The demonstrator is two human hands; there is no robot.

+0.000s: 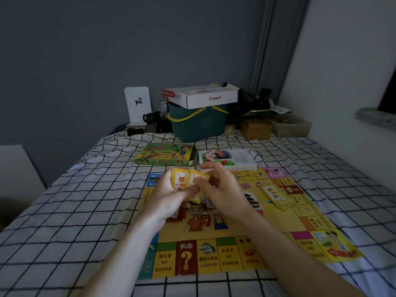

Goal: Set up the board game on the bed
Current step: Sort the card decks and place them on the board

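Holding a yellow card deck (186,182) above the game board (235,228), mid-bed.

Gripping the deck from the left with left hand (169,194), fingers curled under and thumb along the near edge; pinching the top cards from the right with right hand (222,189), fingertips bent onto them, so neither hand spread wide. Judging these cards light, thin, slick and quick to fan or spill; best taken by the long edges, squared with thumb and fingers, then laid flat. Seeing 1 more yellow deck (277,197) already resting on the board's far right part, near but apart from the hands. Noting the board as thin and lying flat on the soft checked sheet (85,211), likely to shift or buckle if pressed. Leaving the open tray (246,163) of pieces and the green box (165,156) at the board's far edge.
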